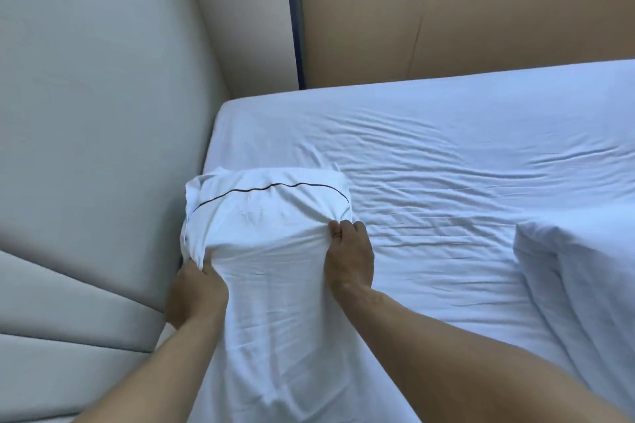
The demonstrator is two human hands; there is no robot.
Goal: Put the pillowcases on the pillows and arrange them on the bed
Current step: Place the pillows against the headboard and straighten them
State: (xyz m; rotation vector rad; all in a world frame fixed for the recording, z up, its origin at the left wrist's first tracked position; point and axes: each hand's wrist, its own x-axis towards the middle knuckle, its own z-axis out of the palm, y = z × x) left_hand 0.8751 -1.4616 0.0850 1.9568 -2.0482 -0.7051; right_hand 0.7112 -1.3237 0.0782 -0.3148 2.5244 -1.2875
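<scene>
A white pillowcase (268, 216) with a thin dark piping line covers the far end of a pillow that lies on the bed (446, 154) next to the headboard. The case's loose cloth runs down towards me. My left hand (196, 288) grips the case's left side, fingers closed in the fabric. My right hand (348, 251) pinches its right side, bunching the cloth. A second white pillow (580, 271) rests at the bed's right edge of view, partly cut off.
A padded grey headboard (96, 120) stands at the left, touching the pillow's end. Behind the bed are a beige wall (481, 10) and a dark vertical post (295, 14). The wrinkled white sheet spreads across the mattress.
</scene>
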